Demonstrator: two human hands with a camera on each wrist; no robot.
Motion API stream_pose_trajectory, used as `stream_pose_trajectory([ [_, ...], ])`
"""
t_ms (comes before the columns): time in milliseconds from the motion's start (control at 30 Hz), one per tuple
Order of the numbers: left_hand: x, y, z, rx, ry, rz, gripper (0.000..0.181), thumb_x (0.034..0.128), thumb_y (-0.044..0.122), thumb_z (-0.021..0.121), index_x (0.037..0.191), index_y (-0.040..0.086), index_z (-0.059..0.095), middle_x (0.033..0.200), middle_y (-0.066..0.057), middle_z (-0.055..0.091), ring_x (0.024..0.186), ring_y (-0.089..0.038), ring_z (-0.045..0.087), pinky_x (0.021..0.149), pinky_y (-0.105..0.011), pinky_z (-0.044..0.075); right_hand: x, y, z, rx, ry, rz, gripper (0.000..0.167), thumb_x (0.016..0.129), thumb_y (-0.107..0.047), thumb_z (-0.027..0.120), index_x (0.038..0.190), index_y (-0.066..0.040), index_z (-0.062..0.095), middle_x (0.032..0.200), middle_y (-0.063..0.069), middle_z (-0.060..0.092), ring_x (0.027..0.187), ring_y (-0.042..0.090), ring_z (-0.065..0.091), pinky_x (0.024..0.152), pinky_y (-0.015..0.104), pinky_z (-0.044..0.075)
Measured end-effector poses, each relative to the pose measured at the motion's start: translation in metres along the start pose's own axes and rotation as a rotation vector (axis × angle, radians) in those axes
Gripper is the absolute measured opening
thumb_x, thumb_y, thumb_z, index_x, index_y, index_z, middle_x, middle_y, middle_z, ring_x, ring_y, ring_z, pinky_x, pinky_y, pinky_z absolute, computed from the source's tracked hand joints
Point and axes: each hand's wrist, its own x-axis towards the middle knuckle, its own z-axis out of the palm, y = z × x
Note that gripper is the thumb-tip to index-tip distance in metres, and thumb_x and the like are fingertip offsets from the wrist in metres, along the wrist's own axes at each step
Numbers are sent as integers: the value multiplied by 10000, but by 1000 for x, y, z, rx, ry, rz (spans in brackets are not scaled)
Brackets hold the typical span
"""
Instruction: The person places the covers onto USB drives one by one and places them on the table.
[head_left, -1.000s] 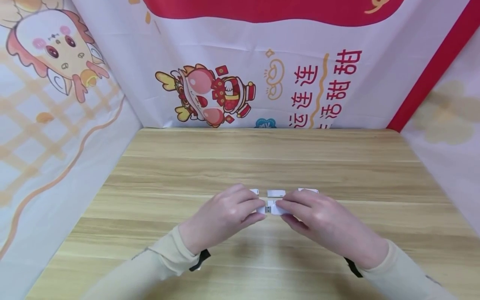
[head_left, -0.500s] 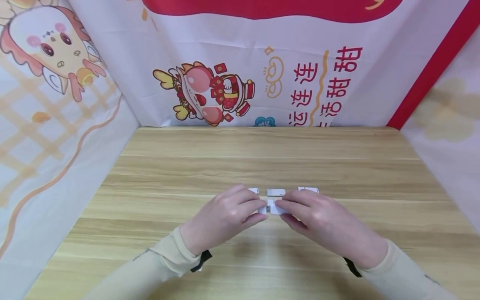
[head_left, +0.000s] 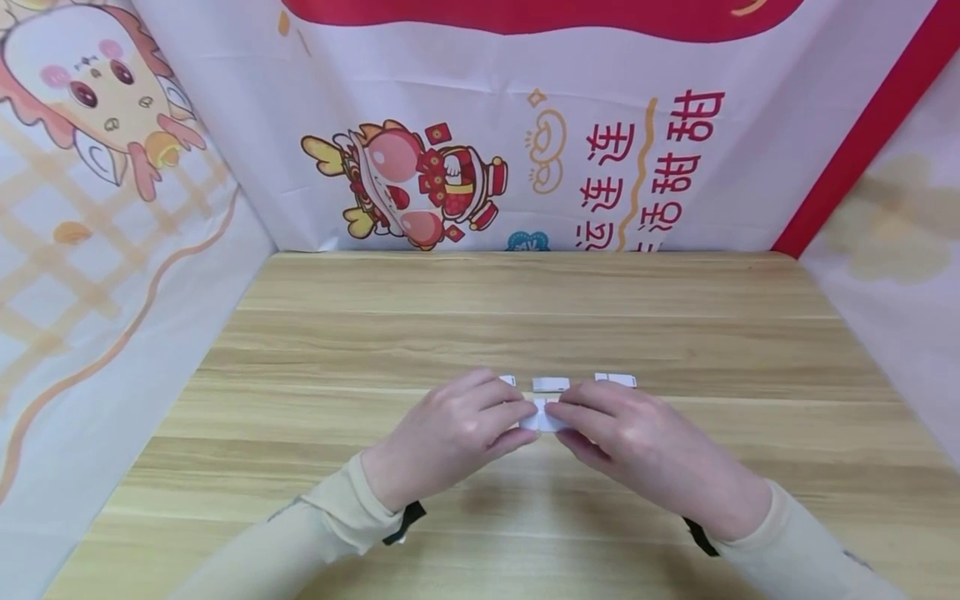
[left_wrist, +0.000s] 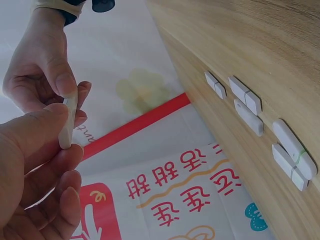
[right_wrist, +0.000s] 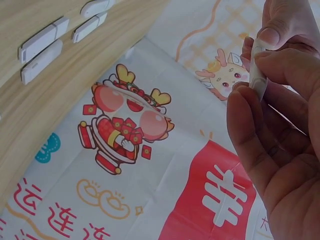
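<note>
In the head view, a white USB flash drive [head_left: 549,423] is held between both hands, its two ends meeting with no metal plug showing. My left hand [head_left: 457,421] pinches its left end between thumb and fingers. The right end is pinched by my right hand [head_left: 645,442], whose fingers cover much of it. Seen in the left wrist view, the held drive [left_wrist: 68,125] is a slim white stick spanning the two hands. From the right wrist, the same drive [right_wrist: 258,75] appears nearly edge-on, and the seam is hard to make out.
Several more white USB drives lie on the wooden table [head_left: 525,317] just beyond the hands, among them one in the middle [head_left: 551,384] and one to the right [head_left: 617,381]. A drive with a green line [left_wrist: 295,145] shows from the left wrist. Printed cloth [head_left: 450,92] walls the table.
The metal plug seen earlier between the two parts of the USB flash drive has disappeared from sight as the hands came slightly closer together. The head view has shifted a little.
</note>
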Motion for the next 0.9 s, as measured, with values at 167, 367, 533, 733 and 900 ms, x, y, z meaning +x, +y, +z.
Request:
stream_pose_trajectory([
  [167,2,1,0,-2,-10,-7,260,838,240,816,1025,66,765,962,-19,725,850,-134,612,780,-168,522,-1,1,1,-5,32,-25,188,934,-153,702,1065,-18,716,1039,68,681,899,206,671,746,320,580],
  [367,-1,2,4,-13,-29,-11,312,818,240,834,1051,50,753,986,-36,721,866,-157,610,780,-190,531,-3,2,1,0,8,-11,336,754,-55,855,1058,-16,718,1029,66,679,895,199,669,742,306,580],
  [533,-4,1,6,-44,-52,-27,326,807,170,839,1087,35,738,1016,-51,706,914,-166,613,814,-211,536,-5,2,4,2,-8,13,407,673,-22,890,1043,-27,719,1013,51,673,872,176,664,732,282,578],
  [733,-4,-2,5,-30,-62,-59,340,802,238,838,1066,42,749,991,-46,716,852,-148,602,753,-188,534,-8,2,7,-5,12,-3,180,898,-130,745,1044,-28,719,1016,56,663,886,184,660,749,292,575],
  [900,-4,-2,4,-2,-83,-48,305,797,298,830,995,73,770,906,-4,732,746,-106,576,668,-173,489,-10,1,8,1,-10,4,214,877,-131,771,1059,-28,725,1009,52,665,897,178,659,760,289,576],
])
